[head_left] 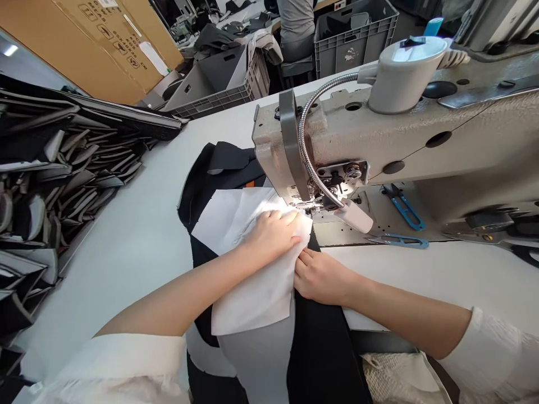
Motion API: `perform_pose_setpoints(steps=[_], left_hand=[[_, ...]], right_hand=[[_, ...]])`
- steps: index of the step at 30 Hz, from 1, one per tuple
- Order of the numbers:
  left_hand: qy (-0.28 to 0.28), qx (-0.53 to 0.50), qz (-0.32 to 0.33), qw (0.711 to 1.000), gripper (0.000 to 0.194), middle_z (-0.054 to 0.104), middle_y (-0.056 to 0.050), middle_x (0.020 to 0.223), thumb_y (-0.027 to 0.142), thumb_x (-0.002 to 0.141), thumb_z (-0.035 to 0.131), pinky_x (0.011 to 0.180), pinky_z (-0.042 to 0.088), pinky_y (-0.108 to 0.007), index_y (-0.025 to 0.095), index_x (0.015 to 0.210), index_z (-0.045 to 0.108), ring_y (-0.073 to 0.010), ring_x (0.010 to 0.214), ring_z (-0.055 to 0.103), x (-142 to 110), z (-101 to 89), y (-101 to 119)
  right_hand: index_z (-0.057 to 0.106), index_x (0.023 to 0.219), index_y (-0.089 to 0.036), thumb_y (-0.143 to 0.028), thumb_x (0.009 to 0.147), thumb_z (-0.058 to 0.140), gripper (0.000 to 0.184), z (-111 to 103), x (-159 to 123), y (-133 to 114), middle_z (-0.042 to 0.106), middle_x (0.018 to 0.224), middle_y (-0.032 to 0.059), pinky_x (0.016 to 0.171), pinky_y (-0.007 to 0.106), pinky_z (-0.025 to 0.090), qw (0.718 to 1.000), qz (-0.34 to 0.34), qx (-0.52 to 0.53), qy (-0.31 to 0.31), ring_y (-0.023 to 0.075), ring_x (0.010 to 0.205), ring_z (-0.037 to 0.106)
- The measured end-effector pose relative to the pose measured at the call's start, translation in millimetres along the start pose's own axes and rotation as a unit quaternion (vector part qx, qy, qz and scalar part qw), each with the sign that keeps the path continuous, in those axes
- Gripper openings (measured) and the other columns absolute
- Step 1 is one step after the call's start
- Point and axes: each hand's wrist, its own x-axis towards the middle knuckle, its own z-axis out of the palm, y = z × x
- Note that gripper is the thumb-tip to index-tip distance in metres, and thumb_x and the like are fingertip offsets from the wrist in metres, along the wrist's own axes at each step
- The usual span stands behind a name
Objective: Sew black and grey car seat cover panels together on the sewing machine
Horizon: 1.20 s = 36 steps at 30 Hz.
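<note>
A white fabric piece (256, 306) lies over black and grey fabric (324, 342) beside the sewing machine (337, 134). My left hand (273, 233) rests on top of the white piece, close to the lit needle area, with its fingers laid over the cloth and its thumb apart. Just to the right, my right hand (318, 275) has its fingers closed at the white fabric's right edge; the fingertips are partly hidden by the cloth. The needle and presser foot are small and hard to make out under the machine head.
Blue-handled thread snips (406, 210) and a second pair of snips (400, 241) lie on the machine bed. Stacked dark cut pieces (76, 157) line the left side. Behind are a cardboard box (92, 45), grey crates (223, 84) and a seated person (297, 22).
</note>
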Motion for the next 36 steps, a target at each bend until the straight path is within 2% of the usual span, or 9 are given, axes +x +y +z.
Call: perform_pose_setpoints(steps=[4, 8, 13, 16, 19, 21, 26, 32, 36], left_hand=[[-0.004, 0.046, -0.019, 0.999, 0.039, 0.061, -0.014, 0.107, 0.037, 0.086, 0.051, 0.065, 0.046, -0.033, 0.012, 0.116, 0.055, -0.0268, 0.085, 0.061, 13, -3.0, 1], [-0.016, 0.047, -0.036, 0.998, 0.023, 0.062, -0.008, 0.09, 0.024, 0.089, 0.041, 0.058, 0.042, -0.026, 0.013, 0.095, 0.06, -0.02, 0.077, 0.063, 21, -3.2, -4], [0.075, 0.052, -0.007, 0.996, 0.022, 0.061, -0.009, 0.082, 0.019, 0.09, 0.038, 0.055, 0.04, -0.028, 0.015, 0.09, 0.06, -0.0197, 0.071, 0.06, 15, 16.8, 2], [0.091, 0.034, 0.015, 0.995, 0.027, 0.061, -0.008, 0.077, 0.022, 0.092, 0.035, 0.058, 0.041, -0.03, 0.014, 0.09, 0.061, -0.0184, 0.068, 0.057, 2, 24.0, 5], [0.079, 0.016, 0.043, 0.996, 0.027, 0.063, -0.009, 0.101, 0.028, 0.091, 0.039, 0.076, 0.043, -0.035, 0.016, 0.105, 0.059, -0.0235, 0.094, 0.056, -11, 20.3, 8], [0.073, 0.015, 0.043, 0.996, 0.036, 0.056, -0.009, 0.124, 0.034, 0.091, 0.042, 0.091, 0.039, -0.042, 0.017, 0.121, 0.053, -0.0277, 0.114, 0.047, -16, 15.7, 10], [0.058, 0.061, -0.003, 0.996, 0.044, 0.049, -0.01, 0.133, 0.038, 0.093, 0.035, 0.109, 0.01, -0.056, 0.013, 0.127, 0.05, -0.0311, 0.13, 0.029, -13, 11.9, 15], [0.042, -0.004, -0.019, 0.999, 0.044, 0.038, -0.001, 0.142, 0.036, 0.092, 0.035, 0.101, 0.031, -0.043, 0.023, 0.133, 0.043, -0.0272, 0.127, 0.033, -14, 16.8, 13], [0.04, -0.023, -0.03, 0.998, 0.042, 0.04, -0.001, 0.141, 0.031, 0.093, 0.032, 0.095, 0.033, -0.042, 0.026, 0.132, 0.043, -0.0256, 0.123, 0.036, -15, 16.1, 14]], right_hand=[[0.064, 0.078, -0.01, -0.002, 0.077, 0.042, 0.024, -2, -6, 1, 0.065, 0.075, 0.0133, 0.07, 0.039, 0.05, 1.0, -0.016, 0.0, -0.007, 0.0224, 0.069, 0.062], [0.065, 0.093, -0.001, -0.007, 0.081, 0.043, 0.026, 5, -6, -3, 0.066, 0.095, 0.0232, 0.075, 0.042, 0.051, 1.0, -0.007, -0.004, 0.015, 0.0302, 0.088, 0.064], [0.063, 0.101, 0.001, -0.012, 0.084, 0.044, 0.029, 8, -6, -10, 0.065, 0.101, 0.024, 0.079, 0.042, 0.052, 1.0, 0.019, -0.008, 0.021, 0.0308, 0.091, 0.064], [0.064, 0.097, -0.002, -0.011, 0.083, 0.044, 0.026, 3, -8, -13, 0.066, 0.098, 0.0217, 0.085, 0.043, 0.05, 0.999, 0.041, -0.005, 0.014, 0.0284, 0.091, 0.064], [0.065, 0.086, -0.006, -0.009, 0.08, 0.045, 0.021, -3, -9, -18, 0.067, 0.09, 0.0202, 0.082, 0.044, 0.05, 0.999, 0.033, 0.004, 0.011, 0.0276, 0.084, 0.064], [0.065, 0.081, -0.007, -0.008, 0.077, 0.046, 0.019, -4, -9, -20, 0.067, 0.087, 0.0209, 0.08, 0.044, 0.05, 0.999, 0.032, 0.005, 0.016, 0.0283, 0.082, 0.064], [0.065, 0.078, -0.007, -0.007, 0.074, 0.048, 0.018, -1, -9, -23, 0.067, 0.084, 0.0207, 0.077, 0.045, 0.05, 1.0, 0.01, 0.001, 0.025, 0.0287, 0.081, 0.064], [0.064, 0.071, -0.009, -0.007, 0.075, 0.047, 0.017, -1, -9, -21, 0.067, 0.078, 0.0186, 0.075, 0.043, 0.049, 0.999, 0.014, -0.002, 0.04, 0.0266, 0.074, 0.064], [0.064, 0.071, -0.01, -0.007, 0.074, 0.047, 0.017, 0, -9, -22, 0.067, 0.078, 0.0182, 0.074, 0.043, 0.048, 0.999, 0.023, 0.004, 0.049, 0.0275, 0.074, 0.063]])
